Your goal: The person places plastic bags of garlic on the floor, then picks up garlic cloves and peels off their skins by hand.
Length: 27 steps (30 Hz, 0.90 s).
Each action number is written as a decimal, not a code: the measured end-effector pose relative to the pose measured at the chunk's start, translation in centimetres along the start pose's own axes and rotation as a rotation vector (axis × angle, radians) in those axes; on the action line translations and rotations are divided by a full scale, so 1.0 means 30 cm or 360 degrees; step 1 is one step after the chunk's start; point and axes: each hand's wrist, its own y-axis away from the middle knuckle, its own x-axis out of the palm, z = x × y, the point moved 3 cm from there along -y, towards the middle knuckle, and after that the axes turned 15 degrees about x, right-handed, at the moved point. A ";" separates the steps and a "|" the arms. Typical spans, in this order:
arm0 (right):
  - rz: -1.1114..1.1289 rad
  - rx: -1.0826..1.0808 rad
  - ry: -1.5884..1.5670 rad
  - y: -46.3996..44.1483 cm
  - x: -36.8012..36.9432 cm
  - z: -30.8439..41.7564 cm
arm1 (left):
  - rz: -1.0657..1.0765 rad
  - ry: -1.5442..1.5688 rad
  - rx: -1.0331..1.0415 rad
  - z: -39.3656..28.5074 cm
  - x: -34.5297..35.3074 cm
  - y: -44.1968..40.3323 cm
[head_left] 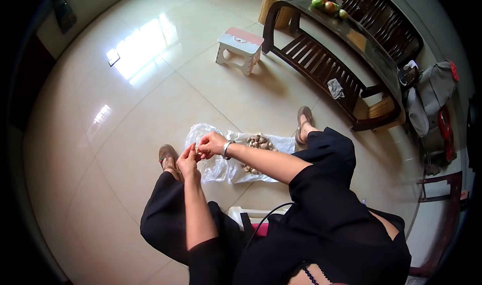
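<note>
My left hand and my right hand meet above the plastic at the middle of the view. Fingertips of both are pinched together around a small pale piece, mostly covered by the fingers; its kind is too small to make out. Under my right forearm, a pile of small rounded brown and whitish pieces lies on a white plastic sheet. My forearm hides part of that pile. Clear crumpled plastic spreads below my hands, between my feet.
A pink-and-white step stool stands ahead on the tiled floor. To the right is a dark wooden table with fruit on top and a grey cloth on its lower shelf. A wooden stump stands beyond.
</note>
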 end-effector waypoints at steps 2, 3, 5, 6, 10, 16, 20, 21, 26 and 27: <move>-0.0151 -0.0054 0.0192 0.011 -0.023 -0.003 | -0.0084 0.0144 -0.0055 0.049 0.023 0.025; -0.0191 0.0034 0.0405 0.015 -0.035 -0.008 | -0.0132 0.0179 -0.0132 0.080 0.027 0.038; -0.0244 0.0087 0.0552 -0.055 -0.069 -0.075 | -0.0195 0.0509 -0.0197 0.146 0.033 0.058; -0.0200 0.0110 0.0463 -0.077 -0.077 -0.103 | -0.0190 0.0731 -0.0227 0.210 0.018 0.056; -0.0153 0.0191 0.0323 -0.108 -0.056 -0.158 | -0.0422 0.1259 -0.0392 0.364 -0.041 0.074; -0.0267 0.0174 0.0034 -0.163 -0.031 -0.235 | -0.0581 0.1160 -0.0319 0.414 -0.101 0.067; -0.0539 0.0161 0.0208 -0.202 -0.043 -0.247 | -0.0746 0.0876 -0.0343 0.402 -0.106 0.069; -0.0535 0.0171 0.0214 -0.211 -0.044 -0.246 | -0.0757 0.0878 -0.0349 0.415 -0.108 0.065; -0.0761 0.0095 0.0574 -0.211 -0.038 -0.193 | -0.0667 0.0870 -0.0175 0.440 -0.103 0.044; -0.0786 0.0126 0.0745 -0.217 -0.036 -0.191 | -0.0670 0.0870 -0.0177 0.437 -0.099 0.045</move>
